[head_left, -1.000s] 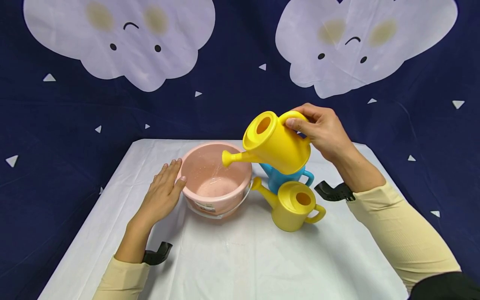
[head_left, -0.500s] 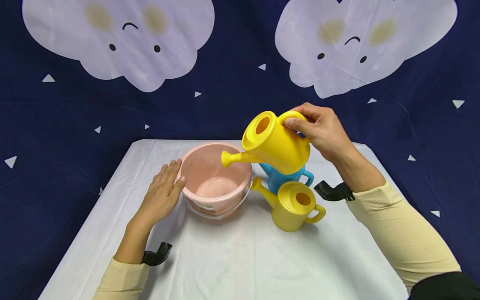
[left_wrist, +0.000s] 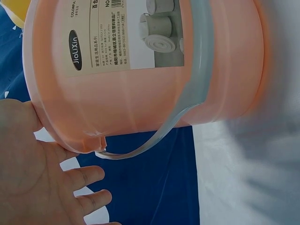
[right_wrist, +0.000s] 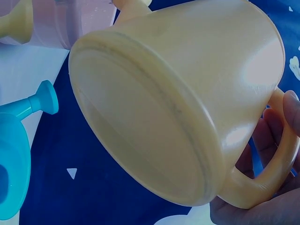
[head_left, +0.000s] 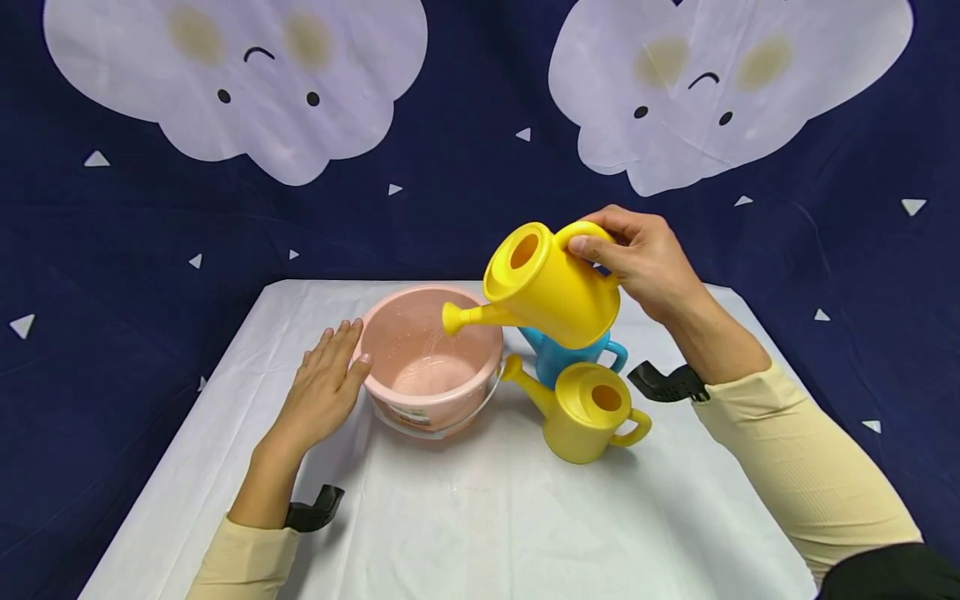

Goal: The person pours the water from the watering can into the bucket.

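My right hand (head_left: 647,258) grips the handle of a bright yellow watering can (head_left: 558,287), held tilted with its spout down over a pink bucket (head_left: 431,400). Thin streams of water fall from the spout's rose into the bucket, where some water shows on the bottom. In the right wrist view the fingers curl round the handle, and the base of the yellow watering can (right_wrist: 140,122) faces the camera. My left hand (head_left: 324,387) rests against the bucket's left rim, fingers straight. The left wrist view shows the bucket's label and its pale carrying handle (left_wrist: 201,56) hanging down.
A second, duller yellow watering can (head_left: 585,425) stands upright right of the bucket, its spout close to the rim. Behind it a blue watering can (head_left: 566,358) is partly hidden by the raised can. All stand on a white-covered table (head_left: 480,517) before a dark blue cloud-patterned backdrop (head_left: 480,192).
Water keeps running from the tilted yellow watering can into the bucket. Both hands and all three cans hold almost the same positions.
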Demonstrator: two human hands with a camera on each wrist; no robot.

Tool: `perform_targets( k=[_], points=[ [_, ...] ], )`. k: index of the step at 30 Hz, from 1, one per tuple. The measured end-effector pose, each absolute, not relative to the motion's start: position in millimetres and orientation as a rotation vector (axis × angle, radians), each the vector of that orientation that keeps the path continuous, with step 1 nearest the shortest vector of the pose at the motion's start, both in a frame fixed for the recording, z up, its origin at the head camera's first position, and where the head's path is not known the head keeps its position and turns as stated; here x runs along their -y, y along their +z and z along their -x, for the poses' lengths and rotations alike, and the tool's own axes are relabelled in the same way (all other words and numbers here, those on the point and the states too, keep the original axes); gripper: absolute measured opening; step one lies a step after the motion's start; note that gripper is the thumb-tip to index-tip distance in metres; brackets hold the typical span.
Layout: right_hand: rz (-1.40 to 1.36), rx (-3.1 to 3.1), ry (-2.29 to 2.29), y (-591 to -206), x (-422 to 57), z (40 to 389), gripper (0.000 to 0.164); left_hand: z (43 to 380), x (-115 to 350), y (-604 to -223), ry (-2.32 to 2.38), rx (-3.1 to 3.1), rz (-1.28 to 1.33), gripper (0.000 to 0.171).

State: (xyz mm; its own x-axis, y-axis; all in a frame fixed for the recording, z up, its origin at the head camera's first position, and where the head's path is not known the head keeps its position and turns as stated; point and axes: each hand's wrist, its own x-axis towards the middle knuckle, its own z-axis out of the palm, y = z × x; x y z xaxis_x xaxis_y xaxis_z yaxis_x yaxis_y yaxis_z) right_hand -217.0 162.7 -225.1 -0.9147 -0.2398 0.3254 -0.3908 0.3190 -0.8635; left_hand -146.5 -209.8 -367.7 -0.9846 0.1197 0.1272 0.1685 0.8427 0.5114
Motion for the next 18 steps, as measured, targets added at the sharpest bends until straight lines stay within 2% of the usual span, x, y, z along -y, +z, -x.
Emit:
perform_targets(
  k=[18],
  points=[
    [-0.605, 2.435, 1.65, -225.1, -160.5, 217.1, 0.025, 146.7, 209.0, -370.9, -0.811, 2.917, 0.224, 0.061]
  ],
)
